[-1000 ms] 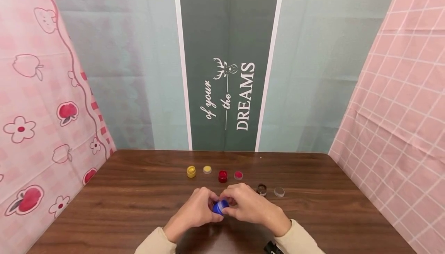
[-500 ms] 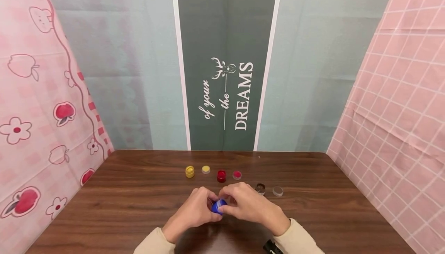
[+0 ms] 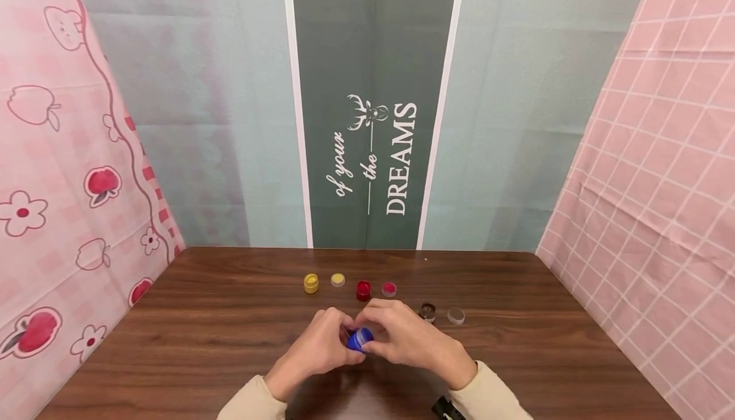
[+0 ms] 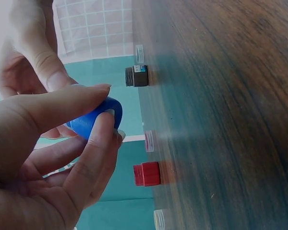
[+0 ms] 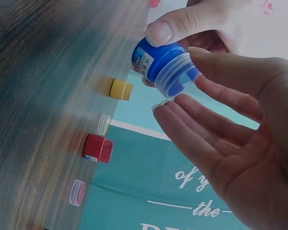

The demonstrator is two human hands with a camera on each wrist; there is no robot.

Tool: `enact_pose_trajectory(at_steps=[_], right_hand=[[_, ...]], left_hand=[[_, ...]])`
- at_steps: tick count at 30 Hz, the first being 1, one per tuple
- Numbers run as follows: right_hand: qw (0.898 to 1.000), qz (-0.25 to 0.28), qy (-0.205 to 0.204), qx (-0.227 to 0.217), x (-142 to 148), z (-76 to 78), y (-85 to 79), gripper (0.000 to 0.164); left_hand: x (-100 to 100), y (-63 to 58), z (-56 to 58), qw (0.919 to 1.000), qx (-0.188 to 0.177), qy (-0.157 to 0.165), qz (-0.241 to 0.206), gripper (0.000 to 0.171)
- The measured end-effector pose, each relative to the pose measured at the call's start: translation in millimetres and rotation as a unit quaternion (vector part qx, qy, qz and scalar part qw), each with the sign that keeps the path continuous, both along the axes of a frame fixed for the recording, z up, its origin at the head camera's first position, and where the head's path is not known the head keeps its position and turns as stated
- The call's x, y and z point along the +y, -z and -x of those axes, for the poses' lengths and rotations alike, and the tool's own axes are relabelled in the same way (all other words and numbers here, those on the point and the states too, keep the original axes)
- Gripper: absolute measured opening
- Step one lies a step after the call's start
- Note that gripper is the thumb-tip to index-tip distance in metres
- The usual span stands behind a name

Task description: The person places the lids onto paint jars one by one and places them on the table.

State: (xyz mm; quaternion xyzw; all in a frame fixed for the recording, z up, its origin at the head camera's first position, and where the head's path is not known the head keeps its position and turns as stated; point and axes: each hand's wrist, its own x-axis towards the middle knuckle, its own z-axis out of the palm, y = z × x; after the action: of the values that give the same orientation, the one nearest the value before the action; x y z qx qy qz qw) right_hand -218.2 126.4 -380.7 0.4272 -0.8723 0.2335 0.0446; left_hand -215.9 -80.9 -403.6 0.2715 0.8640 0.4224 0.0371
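A small blue paint jar (image 3: 357, 341) is held tilted above the table between both hands. Its clear ribbed lid (image 5: 175, 74) sits on the jar's mouth, with blue paint visible inside the lid. My left hand (image 3: 327, 343) grips the jar body, thumb on one side and fingers on the other, as the left wrist view also shows. From the right, my right hand (image 3: 408, 337) pinches the lid, with the thumb tip at one edge and fingertips at the opposite edge. Part of the jar is hidden behind the fingers.
Beyond the hands on the wooden table (image 3: 218, 324) stand uncapped yellow (image 3: 311, 285), red (image 3: 363, 291) and brown (image 3: 427, 312) paint jars. Beside them lie a yellow-stained lid (image 3: 337, 279), a red-stained lid (image 3: 388, 289) and a clear lid (image 3: 456, 316). Fabric curtains (image 3: 241, 152) surround the table.
Both hands stay on the blue jar and its lid, with the right fingers shifting slightly. The head view has turned a little, so everything appears slightly farther left.
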Motion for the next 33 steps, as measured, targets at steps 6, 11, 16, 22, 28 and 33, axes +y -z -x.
enact_pose_trajectory(at_steps=[6, 11, 16, 22, 28, 33], right_hand=[[1.0, -0.002, -0.014, 0.002, -0.4, 0.5, -0.3, 0.022], [1.0, -0.002, -0.027, 0.011, 0.0, 1.7, -0.2, 0.02], [1.0, -0.002, -0.029, 0.008, 0.2, 1.7, -0.9, 0.018], [1.0, 0.001, -0.026, -0.003, 0.6, 1.3, -0.9, 0.016], [1.0, 0.003, -0.017, -0.01, 1.4, 0.9, -0.3, 0.015], [1.0, 0.009, -0.014, -0.026, 1.3, 0.8, 0.3, 0.013]], left_hand=[[-0.4, -0.4, 0.0, 1.0, -0.001, 0.0, -0.001, 0.019], [0.0, 0.1, 0.3, 1.0, -0.002, -0.002, 0.0, 0.018], [0.4, 0.2, 0.2, 1.0, 0.0, -0.001, 0.0, 0.017], [1.3, -0.1, 0.1, 1.0, -0.001, 0.0, 0.001, 0.018], [2.0, 0.2, 0.0, 1.0, -0.003, 0.002, 0.002, 0.018], [2.1, 1.0, 0.3, 1.0, -0.006, 0.002, -0.002, 0.017]])
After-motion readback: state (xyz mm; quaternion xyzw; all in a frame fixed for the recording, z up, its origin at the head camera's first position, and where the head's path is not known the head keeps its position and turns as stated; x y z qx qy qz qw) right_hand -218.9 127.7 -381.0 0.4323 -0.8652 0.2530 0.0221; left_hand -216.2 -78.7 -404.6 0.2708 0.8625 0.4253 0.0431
